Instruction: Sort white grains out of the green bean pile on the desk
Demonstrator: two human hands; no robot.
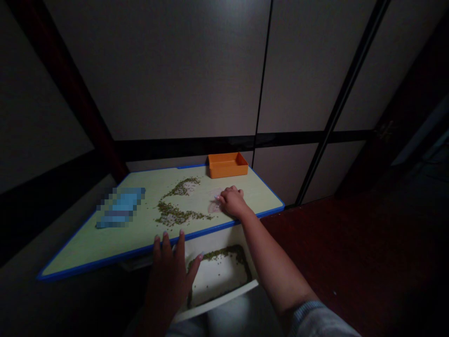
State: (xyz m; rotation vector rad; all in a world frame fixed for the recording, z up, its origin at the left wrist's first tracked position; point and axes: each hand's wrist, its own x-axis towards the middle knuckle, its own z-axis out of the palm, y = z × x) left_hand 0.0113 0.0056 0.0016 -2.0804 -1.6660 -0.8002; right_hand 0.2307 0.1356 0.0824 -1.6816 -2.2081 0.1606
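My right hand [231,201] rests low over the right half of the table top, its fingers curled and pressed together. Whatever lies in those fingers, if anything, is hidden. Small green grains [171,213], like mung beans, lie scattered in loose patches to its left. My left hand [170,267] is open, fingers spread, at the table's front edge and over the left side of a white drawer-like bin [220,299]. More of the green grains line the inner edges of that bin's floor. It sits below the table edge, between my two arms.
The pale yellow table [105,248] has a blue rim. At its back stands an orange open box [228,169]. A blurred blue flat object [121,208] lies at the left. Cabinet panels [175,70] rise behind, and a dark red floor [315,243] stretches to the right.
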